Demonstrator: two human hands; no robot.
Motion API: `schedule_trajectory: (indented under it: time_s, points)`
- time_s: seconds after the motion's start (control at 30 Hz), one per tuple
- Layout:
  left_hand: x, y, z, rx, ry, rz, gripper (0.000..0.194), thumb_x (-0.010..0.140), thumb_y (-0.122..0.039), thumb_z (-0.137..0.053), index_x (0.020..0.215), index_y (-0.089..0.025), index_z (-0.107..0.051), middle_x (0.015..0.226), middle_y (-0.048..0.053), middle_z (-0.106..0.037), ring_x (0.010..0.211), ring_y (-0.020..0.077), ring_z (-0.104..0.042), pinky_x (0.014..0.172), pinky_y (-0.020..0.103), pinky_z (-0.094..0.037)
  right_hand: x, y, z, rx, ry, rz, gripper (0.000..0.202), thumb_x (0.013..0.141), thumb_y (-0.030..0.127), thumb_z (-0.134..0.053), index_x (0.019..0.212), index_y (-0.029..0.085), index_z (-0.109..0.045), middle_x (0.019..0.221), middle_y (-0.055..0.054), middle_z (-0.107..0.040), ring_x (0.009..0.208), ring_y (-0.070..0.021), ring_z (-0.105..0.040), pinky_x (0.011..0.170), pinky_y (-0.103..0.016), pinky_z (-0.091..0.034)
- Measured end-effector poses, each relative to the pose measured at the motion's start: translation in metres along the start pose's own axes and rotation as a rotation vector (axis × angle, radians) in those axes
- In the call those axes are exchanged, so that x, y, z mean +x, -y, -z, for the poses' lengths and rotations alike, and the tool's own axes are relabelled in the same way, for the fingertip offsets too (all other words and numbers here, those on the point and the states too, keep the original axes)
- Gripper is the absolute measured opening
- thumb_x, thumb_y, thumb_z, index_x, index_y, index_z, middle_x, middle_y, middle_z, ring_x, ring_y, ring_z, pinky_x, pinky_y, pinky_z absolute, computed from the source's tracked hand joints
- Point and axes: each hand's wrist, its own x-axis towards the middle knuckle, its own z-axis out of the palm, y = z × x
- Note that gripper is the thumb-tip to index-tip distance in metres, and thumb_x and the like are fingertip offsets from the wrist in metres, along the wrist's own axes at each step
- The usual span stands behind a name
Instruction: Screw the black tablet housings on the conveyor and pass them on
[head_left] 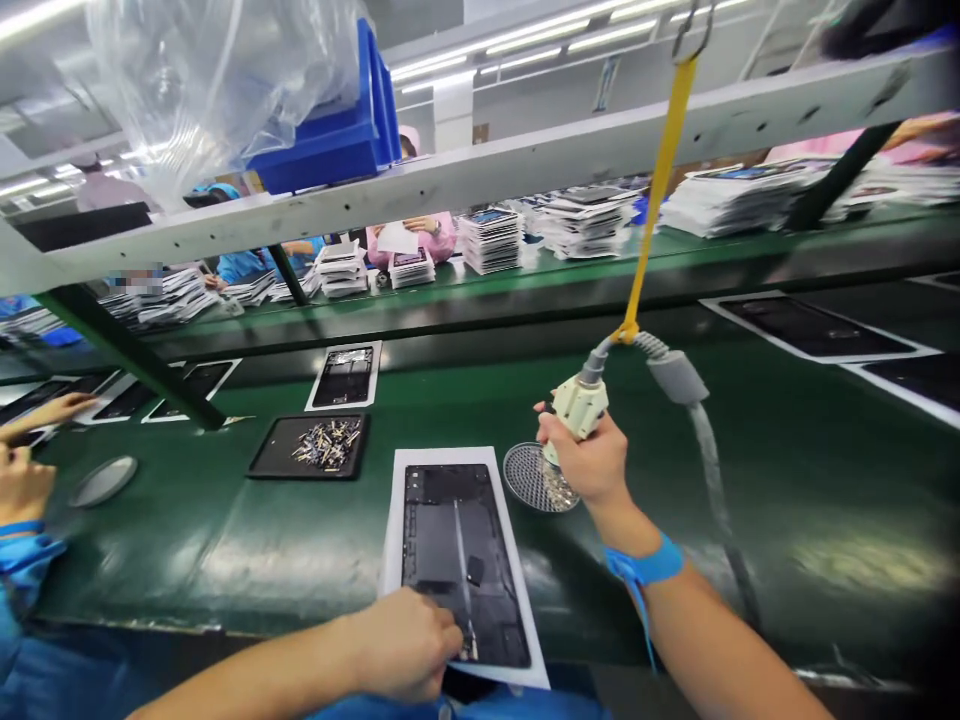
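The left hand [405, 645] presses closed on the near edge of the flat black tablet chassis [457, 560]. The right hand [589, 460] grips the hanging cream electric screwdriver [581, 405] over the round mesh screw dish [534, 478]. The chassis looks thin and fragile, best held by its edges.

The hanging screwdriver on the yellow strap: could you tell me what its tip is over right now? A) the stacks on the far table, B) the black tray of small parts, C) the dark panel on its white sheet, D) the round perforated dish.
D: the right hand holds the screwdriver with its lower end over the round perforated dish, right of the dark panel.
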Motion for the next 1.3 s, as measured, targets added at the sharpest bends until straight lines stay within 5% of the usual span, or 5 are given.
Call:
schedule_trajectory:
  time_s: [0.33,0.43,0.63,0.77,1.3]
  points:
    - [0.001,0.013,0.001,-0.192,-0.094,-0.092,0.016,0.085,-0.034,-0.068,0.091,-0.020,-0.067,0.082,0.004,-0.073,0.070,0.0188,-0.069,0.061,0.028,-0.051,0.010,-0.007,-0.015,-0.039,-0.049,-0.043,0.027,0.075,0.036,-0.076,0.096,0.019,-0.069,0.065,0.000,-0.069,0.055,-0.0164,-0.065,0.053,-0.028,-0.054]
    - [-0.026,0.062,0.027,-0.323,-0.206,0.127,0.015,0.090,-0.033,-0.062,0.097,-0.022,-0.070,0.089,0.002,-0.075,0.076,0.0167,-0.069,0.066,0.024,-0.049,0.003,-0.015,-0.007,-0.079,-0.057,-0.055,0.031,0.073,0.037,-0.078,0.098,0.020,-0.069,0.067,0.001,-0.069,0.055,-0.0173,-0.066,0.055,-0.030,-0.056]
    - [-0.106,0.214,0.071,-0.239,-0.432,1.138,0.024,0.091,-0.030,-0.052,0.084,-0.019,-0.072,0.087,0.007,-0.075,0.083,0.0215,-0.067,0.076,0.028,-0.047,0.003,-0.025,0.003,-0.120,-0.054,-0.056,0.035,0.074,0.041,-0.076,0.102,0.021,-0.069,0.068,0.001,-0.069,0.057,-0.0189,-0.067,0.058,-0.032,-0.056]
    - [-0.124,0.270,0.073,-0.306,-0.453,1.311,0.017,0.083,-0.028,-0.060,0.081,-0.019,-0.073,0.085,0.006,-0.075,0.083,0.0218,-0.067,0.075,0.026,-0.045,0.004,-0.027,0.005,-0.176,-0.043,-0.040,0.032,0.074,0.042,-0.075,0.097,0.021,-0.070,0.069,-0.001,-0.071,0.061,-0.0198,-0.069,0.063,-0.033,-0.057]
    - [-0.112,0.298,0.060,-0.651,-0.501,1.347,0.042,0.053,-0.044,-0.086,0.048,-0.019,-0.054,0.045,-0.006,-0.045,0.054,0.0128,-0.043,0.055,0.025,-0.029,0.001,-0.032,0.005,-0.229,-0.028,-0.035,0.027,0.075,0.048,-0.075,0.083,0.022,-0.072,0.075,-0.005,-0.076,0.064,-0.0220,-0.071,0.066,-0.034,-0.059]
